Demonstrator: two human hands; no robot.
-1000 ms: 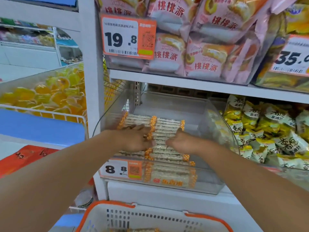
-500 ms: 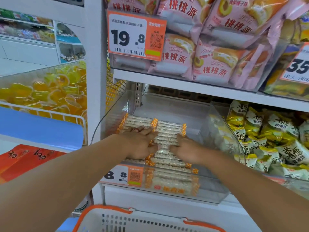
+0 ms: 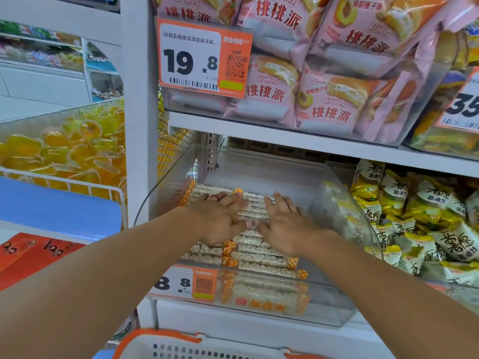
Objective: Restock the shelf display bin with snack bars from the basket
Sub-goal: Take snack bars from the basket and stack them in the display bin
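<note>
Shop shelving, clear bin (image 3: 337, 310) w/ snack bars (image 3: 261, 257); L hand (image 3: 220, 218) & R hand (image 3: 287, 229) fingers flat, released, atop bars.

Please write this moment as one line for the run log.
step: arranging bars | left hand: flat on snack bars | right hand: flat on the bars | clear display bin: partly filled | basket: below shelf

The snack bars (image 3: 255, 255) are wrapped in clear film showing pale, pebbled filling, with orange-and-white checked ends, and are held in a transparent bin (image 3: 334, 301). An orange-and-white price tag (image 3: 186, 283) is printed with black digits, and the basket (image 3: 166, 345) is white with an orange rim. Pink bags (image 3: 334, 99) are lettered in red above, and yellow-and-white packets (image 3: 420, 216) are seen alongside.
</note>
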